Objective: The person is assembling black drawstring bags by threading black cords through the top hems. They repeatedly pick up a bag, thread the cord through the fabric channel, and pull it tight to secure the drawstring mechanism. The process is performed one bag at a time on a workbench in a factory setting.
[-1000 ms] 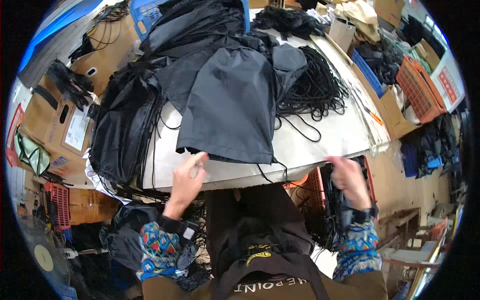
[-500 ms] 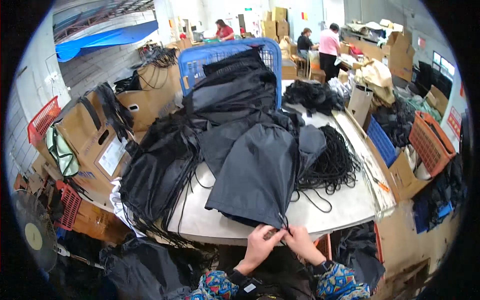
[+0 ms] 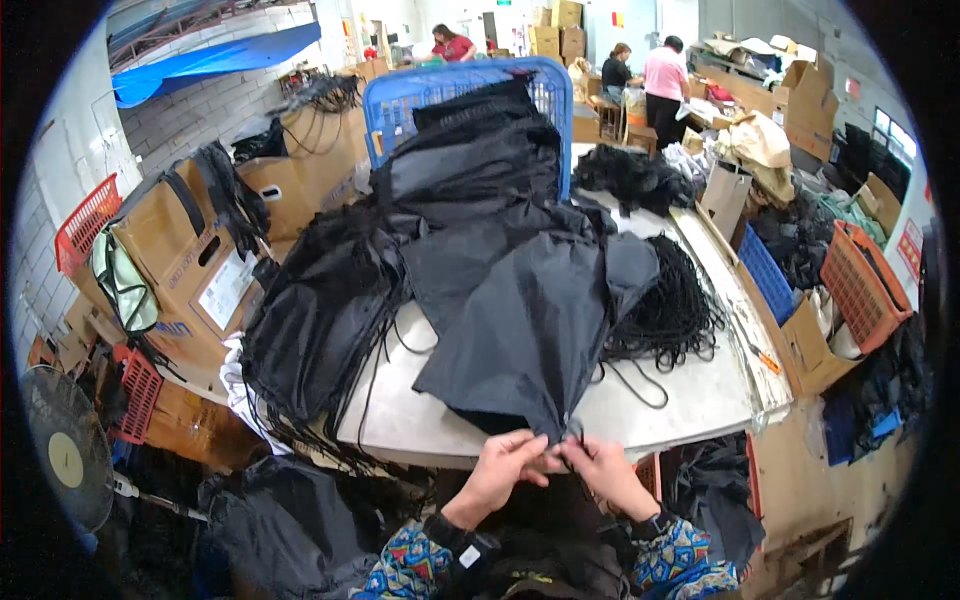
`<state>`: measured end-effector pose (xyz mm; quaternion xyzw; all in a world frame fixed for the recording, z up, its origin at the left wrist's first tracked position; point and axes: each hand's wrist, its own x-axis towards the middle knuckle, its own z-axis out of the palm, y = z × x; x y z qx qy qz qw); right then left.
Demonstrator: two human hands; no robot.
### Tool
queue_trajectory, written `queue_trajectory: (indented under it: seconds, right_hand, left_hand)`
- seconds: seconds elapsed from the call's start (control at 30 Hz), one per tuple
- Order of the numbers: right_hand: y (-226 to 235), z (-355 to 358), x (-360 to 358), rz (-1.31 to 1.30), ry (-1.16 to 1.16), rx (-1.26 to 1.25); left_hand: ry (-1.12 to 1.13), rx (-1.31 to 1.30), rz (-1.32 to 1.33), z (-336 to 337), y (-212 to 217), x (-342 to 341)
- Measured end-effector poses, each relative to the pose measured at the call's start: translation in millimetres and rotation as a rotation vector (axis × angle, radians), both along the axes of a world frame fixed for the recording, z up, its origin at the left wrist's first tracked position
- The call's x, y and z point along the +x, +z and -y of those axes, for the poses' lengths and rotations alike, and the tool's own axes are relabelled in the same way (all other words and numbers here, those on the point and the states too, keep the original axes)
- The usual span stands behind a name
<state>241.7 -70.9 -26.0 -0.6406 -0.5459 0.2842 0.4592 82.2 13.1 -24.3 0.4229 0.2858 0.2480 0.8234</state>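
A black fabric bag (image 3: 520, 330) lies spread on the white tabletop, its near corner pulled toward me over the front edge. At that corner my left hand (image 3: 502, 472) pinches the cloth between thumb and fingers. Close beside it, my right hand (image 3: 604, 474) is closed on a thin black cord at the same corner; the fingertips hide most of it. A tangled bundle of black cords (image 3: 668, 310) lies to the right of the bag. More black bags with dangling cords (image 3: 325, 320) are heaped on the left.
Behind the pile stands a blue plastic basket (image 3: 393, 98). An orange-handled cutter (image 3: 765, 357) rests on the table's right edge. Cardboard boxes (image 3: 185, 265) flank the left side, a fan (image 3: 68, 450) stands lower left, and people work in the background.
The bag's near corner has been drawn up into a narrower point. My hands have moved slightly apart and up, the left hand shifting a little left.
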Motion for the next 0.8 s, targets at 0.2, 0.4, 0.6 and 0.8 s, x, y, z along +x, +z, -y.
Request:
queue_trajectory:
  seconds: [0.2,0.4,0.6,0.8]
  right_hand:
    - [24.6,20.1,-4.6,-0.428,-0.256,0.021]
    - [29.7,25.8,-13.8,0.166,-0.043,0.063]
    - [28.5,26.4,-12.0,0.251,-0.063,0.014]
    - [25.0,26.1,-14.1,0.468,-0.104,0.067]
  left_hand:
    - [0.160,-0.201,0.118,-0.9,8.5,16.4]
    - [0.219,-0.274,0.157,0.7,5.2,19.3]
    - [0.236,-0.249,0.136,0.5,7.2,20.8]
    - [0.218,-0.213,0.121,0.3,7.3,17.6]
